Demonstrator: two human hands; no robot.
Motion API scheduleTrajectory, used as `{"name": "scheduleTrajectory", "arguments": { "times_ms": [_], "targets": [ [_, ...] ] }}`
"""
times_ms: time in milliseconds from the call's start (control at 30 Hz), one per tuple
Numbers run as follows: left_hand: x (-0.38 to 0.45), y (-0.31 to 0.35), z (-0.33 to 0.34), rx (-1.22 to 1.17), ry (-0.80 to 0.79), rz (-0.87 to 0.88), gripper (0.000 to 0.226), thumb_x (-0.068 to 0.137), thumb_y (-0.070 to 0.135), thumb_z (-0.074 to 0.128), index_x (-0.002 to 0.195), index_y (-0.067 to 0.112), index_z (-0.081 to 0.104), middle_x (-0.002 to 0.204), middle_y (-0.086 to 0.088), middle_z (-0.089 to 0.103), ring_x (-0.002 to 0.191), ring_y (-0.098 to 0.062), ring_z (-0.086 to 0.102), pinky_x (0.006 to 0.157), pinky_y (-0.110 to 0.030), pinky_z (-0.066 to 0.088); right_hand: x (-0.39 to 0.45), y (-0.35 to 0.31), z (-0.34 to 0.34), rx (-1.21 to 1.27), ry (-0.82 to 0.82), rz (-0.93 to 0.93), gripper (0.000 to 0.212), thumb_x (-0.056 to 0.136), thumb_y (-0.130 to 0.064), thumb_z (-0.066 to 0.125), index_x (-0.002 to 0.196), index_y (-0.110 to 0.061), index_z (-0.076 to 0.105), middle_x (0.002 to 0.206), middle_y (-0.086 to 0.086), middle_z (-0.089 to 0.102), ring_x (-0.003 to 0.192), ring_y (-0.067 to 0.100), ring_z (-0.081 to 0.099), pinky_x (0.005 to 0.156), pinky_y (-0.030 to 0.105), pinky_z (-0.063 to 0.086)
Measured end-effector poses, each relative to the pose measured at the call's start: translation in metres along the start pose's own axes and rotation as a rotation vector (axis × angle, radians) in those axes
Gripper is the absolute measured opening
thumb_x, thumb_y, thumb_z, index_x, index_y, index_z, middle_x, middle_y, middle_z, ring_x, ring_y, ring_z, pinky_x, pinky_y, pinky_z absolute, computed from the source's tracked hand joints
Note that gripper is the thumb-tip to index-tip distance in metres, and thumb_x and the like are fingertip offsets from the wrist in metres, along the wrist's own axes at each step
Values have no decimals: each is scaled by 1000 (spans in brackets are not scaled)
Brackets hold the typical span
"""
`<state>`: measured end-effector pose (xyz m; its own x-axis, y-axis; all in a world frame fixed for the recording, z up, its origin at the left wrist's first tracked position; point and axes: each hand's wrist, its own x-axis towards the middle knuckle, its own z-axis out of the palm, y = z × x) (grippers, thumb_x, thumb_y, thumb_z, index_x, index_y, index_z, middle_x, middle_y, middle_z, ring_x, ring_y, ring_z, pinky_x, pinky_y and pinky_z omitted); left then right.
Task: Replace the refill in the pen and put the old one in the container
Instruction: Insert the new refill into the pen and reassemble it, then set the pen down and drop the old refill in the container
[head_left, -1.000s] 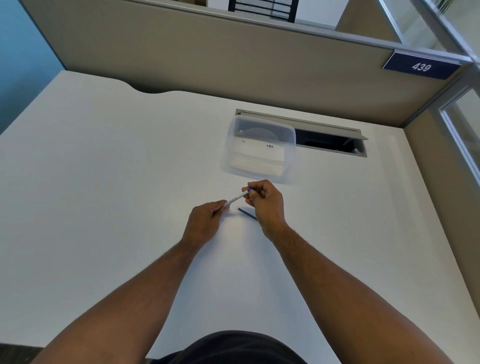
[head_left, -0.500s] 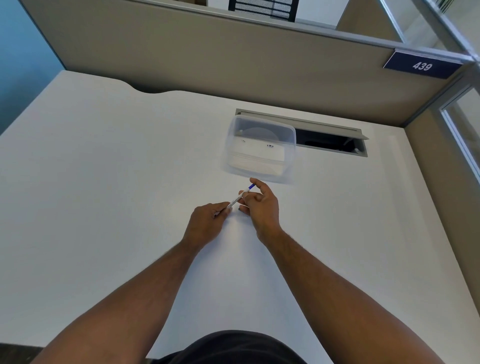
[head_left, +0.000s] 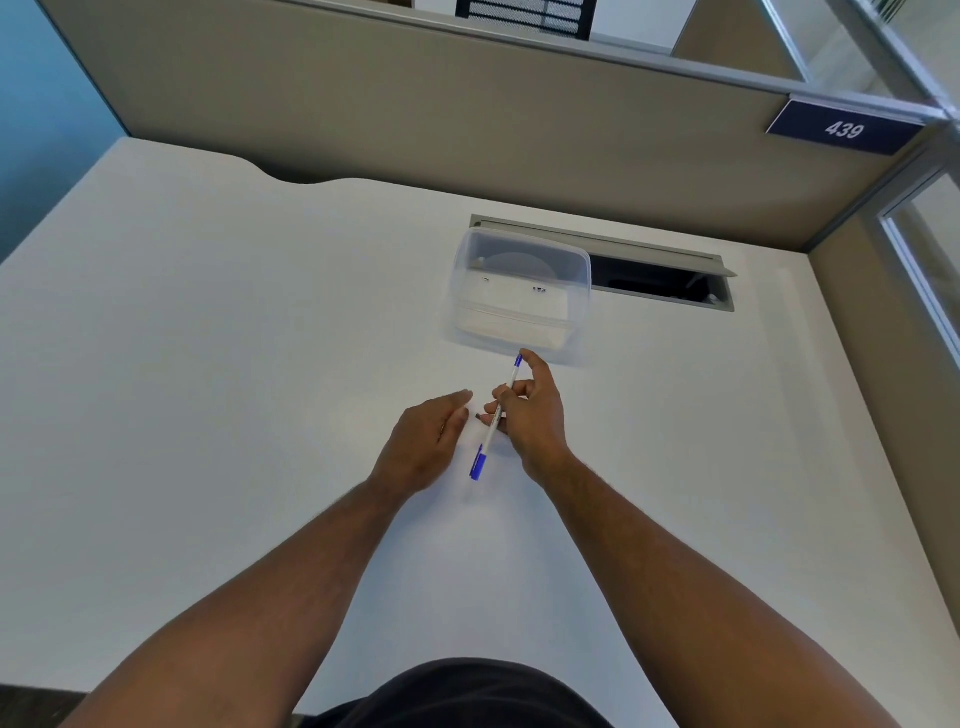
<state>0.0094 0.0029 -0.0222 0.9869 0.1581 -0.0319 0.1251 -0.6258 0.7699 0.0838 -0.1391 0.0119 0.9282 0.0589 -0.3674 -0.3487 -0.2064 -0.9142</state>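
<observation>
A white pen (head_left: 493, 421) with blue ends runs from near the clear plastic container (head_left: 519, 296) down toward me. My right hand (head_left: 535, 415) is shut on the pen's middle, index finger stretched along its far blue end. My left hand (head_left: 428, 441) hovers just left of the pen with its fingers extended and holds nothing. The pen's near blue end (head_left: 478, 464) sticks out below both hands. The container stands just beyond my right hand; small items lie inside it. A loose refill is not visible on the desk.
The white desk (head_left: 208, 364) spreads to the left and right of my hands. An open grey cable slot (head_left: 654, 275) sits behind the container. A beige partition (head_left: 415, 114) with a "439" sign (head_left: 844, 129) bounds the back.
My left hand has let go of the pen and opened. My right hand has swung the pen so its near end points toward me. The dark refill seen on the desk earlier is out of sight.
</observation>
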Motion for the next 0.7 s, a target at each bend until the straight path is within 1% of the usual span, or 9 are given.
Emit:
{"name": "scheduleTrajectory", "arguments": {
  "times_ms": [67, 100, 167, 233, 333, 433, 500, 600, 700],
  "targets": [
    [1, -3, 3, 10, -43, -1, 42, 105, 28, 39, 144, 18, 51, 150, 1, 50, 138, -13, 45, 115, -25, 30, 1, -1, -3, -15, -28, -5, 64, 100, -3, 58, 152, -35, 35, 107, 11, 63, 72, 20, 77, 62, 22, 60],
    [1, -5, 4, 10, -56, -6, 42, 105, 27, 39, 145, 18, 49, 151, 2, 48, 140, -12, 43, 116, -23, 27, 1, 0, -4, -29, -36, -6, 64, 100, -3, 58, 151, -34, 36, 108, 12, 62, 73, 19, 78, 63, 23, 61],
    [0, -8, 6, 24, -68, -17, 43, 105, 26, 39, 146, 19, 47, 154, 3, 44, 143, -10, 39, 114, -17, 22, 2, 1, -6, -38, -52, -2, 59, 100, -1, 59, 148, -31, 41, 107, 14, 64, 74, 21, 78, 67, 26, 63],
    [-1, -10, 7, 38, -74, -19, 43, 105, 25, 39, 147, 19, 46, 155, 3, 42, 144, -9, 35, 113, -15, 19, 2, 2, -10, -24, -66, 3, 56, 99, 2, 59, 145, -27, 45, 106, 17, 66, 74, 23, 78, 71, 30, 64],
    [-1, -12, 7, 40, -80, -16, 43, 105, 24, 39, 147, 19, 46, 156, 3, 39, 146, -8, 32, 113, -14, 18, 1, 3, -13, -28, -51, 11, 54, 97, 3, 61, 142, -25, 48, 103, 18, 69, 71, 22, 78, 69, 29, 64],
    [-2, -13, 8, 54, -88, -2, 43, 106, 24, 38, 148, 18, 44, 157, 2, 38, 146, -8, 31, 114, -15, 17, 0, 5, -16, -27, -18, 1, 46, 97, 3, 62, 136, -19, 54, 98, 21, 72, 68, 21, 77, 63, 24, 62],
    [-2, -13, 8, 58, -88, 7, 43, 106, 24, 38, 148, 17, 43, 158, 2, 37, 147, -9, 30, 115, -16, 17, 0, 7, -18, -33, -8, 2, 44, 96, 2, 63, 135, -17, 55, 97, 21, 73, 68, 22, 78, 66, 28, 63],
    [-2, -13, 9, 74, -80, 27, 44, 106, 24, 39, 148, 16, 43, 158, 1, 36, 148, -10, 28, 116, -17, 15, 3, 9, -22, -107, 27, -6, 44, 97, -2, 62, 137, -19, 54, 94, 12, 73, 69, 18, 78, 82, 38, 64],
    [-2, -17, 10, 114, -71, 62, 44, 105, 23, 40, 148, 13, 43, 159, -1, 33, 149, -12, 25, 120, -22, 14, 6, 9, -29, -312, 96, -65, 43, 99, -12, 61, 139, -23, 51, 90, 0, 70, 70, 12, 75, 88, 36, 61]
  ]
}}
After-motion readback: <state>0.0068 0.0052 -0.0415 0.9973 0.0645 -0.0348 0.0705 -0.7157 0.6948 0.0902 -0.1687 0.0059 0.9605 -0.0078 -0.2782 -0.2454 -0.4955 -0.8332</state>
